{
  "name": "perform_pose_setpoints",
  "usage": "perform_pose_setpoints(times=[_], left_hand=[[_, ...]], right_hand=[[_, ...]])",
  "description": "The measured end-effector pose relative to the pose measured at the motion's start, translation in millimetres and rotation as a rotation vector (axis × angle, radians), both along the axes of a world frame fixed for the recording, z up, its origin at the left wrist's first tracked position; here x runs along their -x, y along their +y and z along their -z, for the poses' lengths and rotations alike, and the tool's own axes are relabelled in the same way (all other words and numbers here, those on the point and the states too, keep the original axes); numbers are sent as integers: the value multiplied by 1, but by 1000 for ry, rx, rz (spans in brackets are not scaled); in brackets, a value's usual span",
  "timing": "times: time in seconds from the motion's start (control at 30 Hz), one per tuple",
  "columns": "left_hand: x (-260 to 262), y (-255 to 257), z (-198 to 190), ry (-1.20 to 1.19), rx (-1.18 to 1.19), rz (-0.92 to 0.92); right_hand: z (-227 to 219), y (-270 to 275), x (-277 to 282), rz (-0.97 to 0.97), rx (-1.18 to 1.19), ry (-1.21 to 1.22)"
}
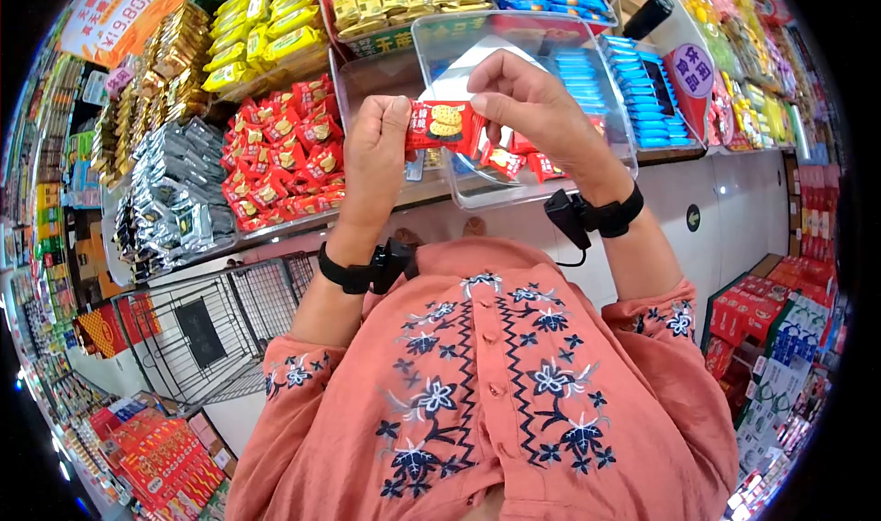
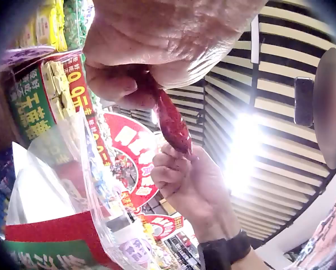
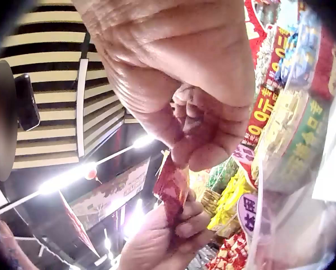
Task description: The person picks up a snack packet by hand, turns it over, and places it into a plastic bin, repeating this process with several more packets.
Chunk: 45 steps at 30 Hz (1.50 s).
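Note:
A small red biscuit packet [image 1: 445, 125] with round biscuits printed on it is stretched between both hands, above a clear plastic bin [image 1: 633, 159]. My left hand [image 1: 372, 149] pinches its left end between thumb and fingers. At the other end, my right hand [image 1: 541, 108] pinches the wrapper with thumb and forefinger. Seen edge-on in the left wrist view, the red wrapper [image 2: 173, 124] runs from one hand to the other. Several similar red packets [image 1: 505, 161] lie in the bin, partly hidden by the right hand and forearm.
Heaped red packets [image 1: 284, 145] and silver packets [image 1: 174, 195] fill the shelf at left. Yellow packs [image 1: 266, 30] stand behind them, blue packs [image 1: 647, 90] at right. A wire shopping cart [image 1: 206, 328] stands at lower left, stacked red boxes [image 1: 757, 305] at right.

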State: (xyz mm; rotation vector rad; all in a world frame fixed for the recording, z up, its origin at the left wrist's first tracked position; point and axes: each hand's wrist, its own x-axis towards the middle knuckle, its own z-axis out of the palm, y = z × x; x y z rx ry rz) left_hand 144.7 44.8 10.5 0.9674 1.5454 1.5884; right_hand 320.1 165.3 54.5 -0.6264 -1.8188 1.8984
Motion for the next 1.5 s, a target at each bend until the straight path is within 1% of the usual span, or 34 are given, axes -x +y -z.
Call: perform_pose_setpoints(times=[0.07, 0.1, 0.17, 0.2, 0.27, 0.37, 0.4, 0.5, 0.53, 0.63, 0.7, 0.77, 0.8, 0.9, 0.93, 1.03, 1.07, 1.17, 1.27, 1.37, 1.5], left_hand=[[7, -5, -6, 14, 43, -46], [11, -8, -7, 20, 66, -69], [20, -13, -7, 25, 38, -105], [26, -16, -6, 49, 23, -120], [33, -24, -9, 70, 16, -146], [43, -39, -13, 21, 98, -159], [46, -42, -8, 59, 25, -171], [55, -54, -4, -52, 50, -190], [62, -58, 8, -140, 39, -179], [88, -79, 18, -74, 200, -73], [97, -94, 21, -39, 139, 1], [105, -108, 31, -76, 158, 106], [107, -114, 27, -25, 219, 109], [119, -130, 25, 24, 268, 184], [124, -135, 27, 61, 305, 188], [146, -148, 44, 138, 316, -8], [162, -154, 57, 253, 352, -94], [207, -172, 81, 614, 457, -275], [226, -178, 95, 880, 457, -298], [228, -177, 102, 958, 537, -199], [233, -176, 118, 1057, 409, -209]], right_hand=[[7, -5, 11, 63, 41, 56], [4, -9, 16, 38, 73, 4], [-4, -20, 23, -13, 138, -102], [-2, -25, 28, -40, 155, -94], [7, -31, 39, -67, 144, -111], [12, -38, 55, -73, 138, -106], [14, -41, 59, -67, 126, -107], [19, -49, 75, -48, 102, -148], [20, -52, 81, -47, 96, -166], [18, -67, 95, -72, -18, -287], [31, -78, 104, -103, -25, -308], [41, -87, 112, -152, -54, -318], [43, -93, 116, -158, -37, -329], [65, -103, 130, -205, -151, -308], [66, -106, 134, -237, -79, -328], [78, -112, 143, -232, -161, -259], [78, -113, 145, -235, -138, -287], [75, -114, 149, -236, -93, -347], [77, -113, 152, -233, -90, -368], [78, -112, 155, -231, -69, -390], [79, -110, 154, -218, -49, -410]])
